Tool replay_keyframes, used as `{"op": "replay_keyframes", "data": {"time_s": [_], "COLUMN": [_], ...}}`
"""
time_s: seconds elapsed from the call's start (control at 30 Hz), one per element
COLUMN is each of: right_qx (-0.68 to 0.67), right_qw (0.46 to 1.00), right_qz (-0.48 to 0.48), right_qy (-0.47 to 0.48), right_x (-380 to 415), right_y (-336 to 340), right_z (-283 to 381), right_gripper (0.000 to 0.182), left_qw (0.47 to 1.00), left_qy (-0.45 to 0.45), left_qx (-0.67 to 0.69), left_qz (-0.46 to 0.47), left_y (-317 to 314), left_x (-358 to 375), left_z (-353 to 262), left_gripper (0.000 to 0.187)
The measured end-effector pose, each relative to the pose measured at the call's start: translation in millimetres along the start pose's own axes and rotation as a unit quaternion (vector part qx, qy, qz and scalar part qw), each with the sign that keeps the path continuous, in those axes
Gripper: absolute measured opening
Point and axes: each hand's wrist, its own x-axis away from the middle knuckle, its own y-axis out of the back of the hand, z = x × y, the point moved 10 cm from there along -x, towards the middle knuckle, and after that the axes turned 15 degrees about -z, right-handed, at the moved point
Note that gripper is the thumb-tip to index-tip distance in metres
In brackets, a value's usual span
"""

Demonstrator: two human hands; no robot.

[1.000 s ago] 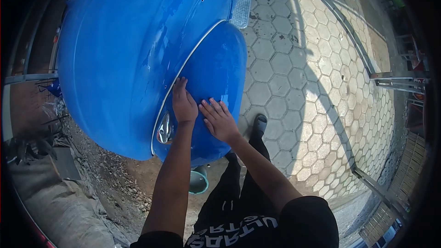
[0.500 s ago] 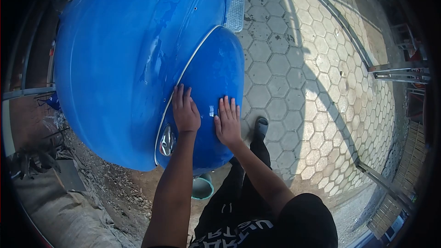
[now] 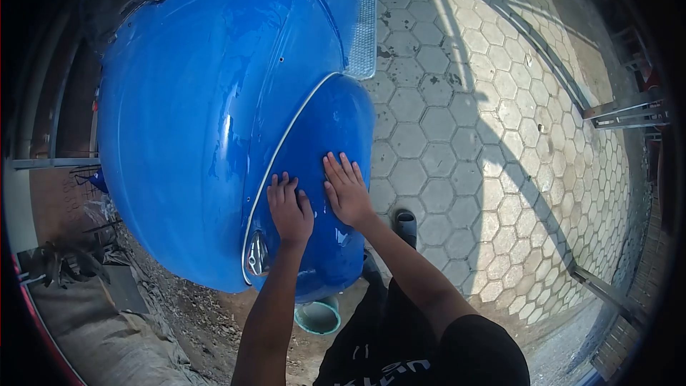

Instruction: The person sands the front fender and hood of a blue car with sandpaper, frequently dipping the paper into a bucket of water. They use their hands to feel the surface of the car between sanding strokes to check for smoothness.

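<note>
A glossy blue car fender [image 3: 307, 143] with wet streaks fills the middle of the head view. On its left part, near the pale trim strip [image 3: 280, 144], lies my left hand [image 3: 289, 216], palm down with the fingers slightly bent. Further right and a little higher, my right hand [image 3: 349, 191] rests flat on the same fender, fingers stretched. Neither hand shows anything held, though what is under the palms is hidden. A clear-covered lamp [image 3: 256, 253] is set into the fender below my left hand. The wide blue car body [image 3: 171, 121] curves away left of the strip.
A bucket with a teal rim [image 3: 317, 318] stands on the ground below the fender. Hexagonal paving [image 3: 439, 121] stretches to the right, partly sunlit. A ribbed running board [image 3: 363, 36] lies behind the fender. Rubble [image 3: 189, 307] and a grey cover [image 3: 78, 329] are at lower left.
The view has shifted, so the car sits lower in it. My right hand has slid forward and slightly left over the fender. My left hand stays near the trim strip.
</note>
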Motion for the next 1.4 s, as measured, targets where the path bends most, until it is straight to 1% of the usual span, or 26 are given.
{"op": "replay_keyframes", "data": {"time_s": [0.07,0.1,0.17,0.2,0.27,0.33,0.4,0.5,0.57,0.63,0.73,0.77,0.8,0.87,0.9,0.93,0.97,1.03,1.1,1.17,1.27,1.33,1.4], "right_qx": [-0.040,-0.059,-0.045,-0.032,-0.004,-0.049,-0.036,-0.105,-0.131,-0.130,-0.123,-0.122,-0.121,-0.123,-0.127,-0.134,-0.145,-0.170,-0.202,-0.195,-0.186,-0.193,-0.176], "right_qw": [0.989,0.974,0.972,0.976,0.984,0.998,0.991,0.991,0.979,0.957,0.950,0.951,0.953,0.964,0.966,0.966,0.958,0.939,0.903,0.890,0.886,0.899,0.922], "right_qz": [-0.041,-0.062,-0.028,-0.025,-0.018,0.032,0.093,0.077,-0.001,-0.014,-0.030,-0.035,-0.044,-0.034,-0.036,-0.039,-0.048,-0.067,-0.088,-0.075,-0.066,-0.085,-0.070], "right_qy": [-0.140,-0.207,-0.230,-0.213,-0.176,-0.038,0.094,0.010,-0.153,-0.259,-0.287,-0.283,-0.275,-0.232,-0.224,-0.218,-0.244,-0.293,-0.370,-0.406,-0.420,-0.384,-0.338], "right_x": [-37.7,-64.6,-115.1,-122.2,-139.0,-113.7,-66.6,-63.7,-102.3,-137.0,-144.6,-125.6,-102.8,-43.0,-17.8,-3.5,-4.3,-31.5,-69.1,-99.1,-104.9,-77.6,-31.8], "right_y": [-9.4,-17.1,-42.9,-45.4,-50.8,-33.0,-19.2,-9.7,-28.3,-58.9,-67.3,-63.8,-49.9,-25.6,-18.0,-13.8,-16.6,-24.7,-57.4,-93.2,-91.9,-65.9,-38.2], "right_z": [-54.9,-86.2,-123.3,-119.1,-109.2,-56.8,-18.3,-51.1,-114.8,-174.0,-187.0,-175.8,-152.6,-99.0,-82.1,-71.4,-82.2,-114.3,-180.0,-233.3,-234.0,-191.4,-134.6], "right_gripper": [0.061,0.061,0.062,0.061,0.060,0.059,0.057,0.057,0.058,0.060,0.062,0.063,0.063,0.062,0.062,0.061,0.062,0.062,0.063,0.063,0.063,0.064,0.064], "left_qw": [0.998,0.997,0.996,0.995,0.993,0.989,0.983,0.978,0.977,0.976,0.974,0.974,0.974,0.979,0.979,0.977,0.976,0.973,0.970,0.967,0.966,0.967,0.969], "left_qy": [0.061,0.055,0.056,0.059,0.067,0.071,0.065,0.056,0.059,0.060,0.055,0.052,0.048,-0.002,-0.027,-0.032,-0.039,-0.047,-0.058,-0.069,-0.069,-0.069,-0.065], "left_qx": [-0.020,-0.030,-0.053,-0.065,-0.098,-0.133,-0.165,-0.189,-0.194,-0.196,-0.202,-0.205,-0.206,-0.174,-0.157,-0.159,-0.162,-0.168,-0.176,-0.182,-0.185,-0.182,-0.179], "left_qz": [-0.023,-0.043,-0.049,-0.049,-0.022,0.015,0.051,0.065,0.068,0.072,0.082,0.086,0.083,0.110,0.129,0.137,0.142,0.151,0.160,0.161,0.165,0.163,0.159], "left_y": [-5.4,-12.1,-28.6,-35.3,-47.1,-55.0,-61.5,-63.6,-63.8,-65.2,-64.5,-63.8,-66.3,-74.6,-78.9,-79.6,-81.2,-83.8,-84.9,-85.4,-86.0,-86.1,-85.6], "left_x": [-9.7,-15.4,-31.6,-35.5,-40.8,-37.0,-36.2,-39.1,-40.5,-42.2,-40.0,-37.4,-40.5,-41.0,-36.9,-35.1,-35.6,-35.8,-37.8,-42.0,-42.0,-43.7,-42.1], "left_z": [-15.7,-21.7,-35.4,-39.2,-42.4,-41.1,-39.4,-41.7,-41.1,-44.0,-45.6,-45.9,-45.9,-53.7,-58.6,-59.7,-60.7,-61.8,-65.7,-68.2,-69.3,-69.2,-68.5], "left_gripper": [0.037,0.039,0.042,0.044,0.045,0.049,0.054,0.057,0.057,0.056,0.055,0.055,0.055,0.056,0.056,0.057,0.057,0.058,0.059,0.061,0.062,0.062,0.062]}}
